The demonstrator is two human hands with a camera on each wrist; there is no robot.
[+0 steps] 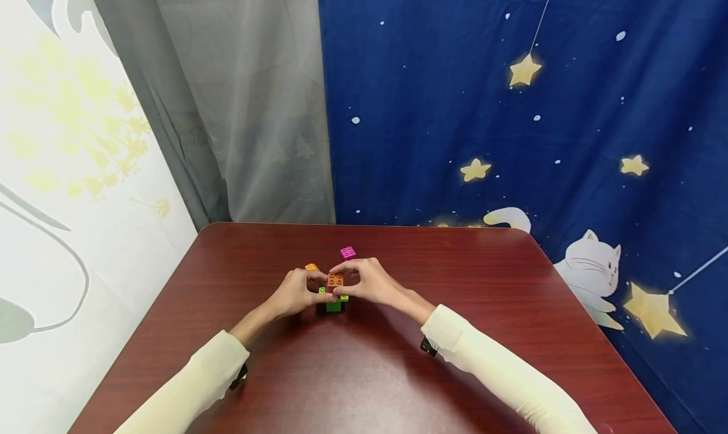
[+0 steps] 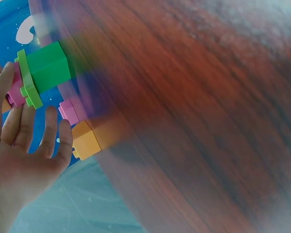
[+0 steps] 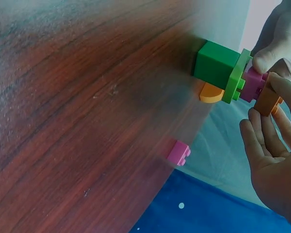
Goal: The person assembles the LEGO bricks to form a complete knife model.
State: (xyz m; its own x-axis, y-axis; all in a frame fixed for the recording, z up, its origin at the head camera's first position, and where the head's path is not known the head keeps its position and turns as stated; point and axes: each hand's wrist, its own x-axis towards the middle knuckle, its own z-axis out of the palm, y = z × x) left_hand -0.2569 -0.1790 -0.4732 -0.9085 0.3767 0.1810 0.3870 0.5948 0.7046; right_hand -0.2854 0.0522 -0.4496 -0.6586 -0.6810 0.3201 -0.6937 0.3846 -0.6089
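A small stack stands on the table, a dark green block (image 3: 216, 63) at the bottom, a lime green plate (image 3: 237, 77) over it and a magenta brick (image 3: 252, 83) on the plate. My left hand (image 1: 296, 292) pinches the magenta brick between thumb and fingers. At the top, my right hand (image 1: 370, 282) holds an orange brick (image 1: 335, 280) between thumb and fingertips. In the right wrist view the orange brick looks slightly tilted against the magenta one's studs; whether it is fully seated I cannot tell.
A loose pink brick (image 1: 347, 253) lies on the table beyond my right hand. Behind the left hand sits a yellow-orange piece (image 1: 311, 266) with a rounded side. The reddish-brown table (image 1: 273, 364) ends at a far edge before grey and blue curtains (image 1: 432, 105).
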